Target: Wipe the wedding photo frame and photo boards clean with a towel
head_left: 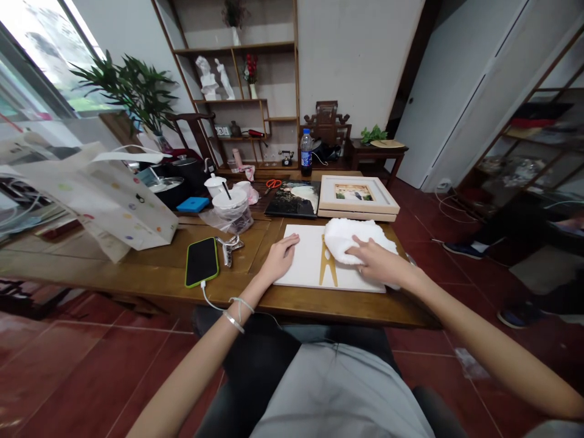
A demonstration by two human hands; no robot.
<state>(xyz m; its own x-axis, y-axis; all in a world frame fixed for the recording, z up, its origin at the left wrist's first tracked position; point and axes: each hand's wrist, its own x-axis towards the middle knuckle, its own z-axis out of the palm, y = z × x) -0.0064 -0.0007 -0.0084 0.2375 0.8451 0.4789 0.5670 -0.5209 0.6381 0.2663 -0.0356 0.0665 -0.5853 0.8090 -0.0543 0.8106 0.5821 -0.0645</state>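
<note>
A white board (pixel 305 258) with a gold stand-shaped piece (pixel 327 267) lies flat near the front edge of the wooden table (pixel 159 274). My left hand (pixel 280 255) rests on the board's left edge, fingers stretched flat, holding it down. My right hand (pixel 376 260) presses a crumpled white cloth (pixel 351 237) onto the board's right part, fingers curled over the cloth. A stack of white picture frames (pixel 358 198) lies just behind the board.
A green-cased phone (pixel 202 261) on a cable and a metal clip (pixel 229 246) lie to the left. Farther back are a dark picture (pixel 294 199), a plastic cup (pixel 232 210), orange scissors (pixel 272 184), a water bottle (pixel 306 152), a spotted paper bag (pixel 109 201) and pots.
</note>
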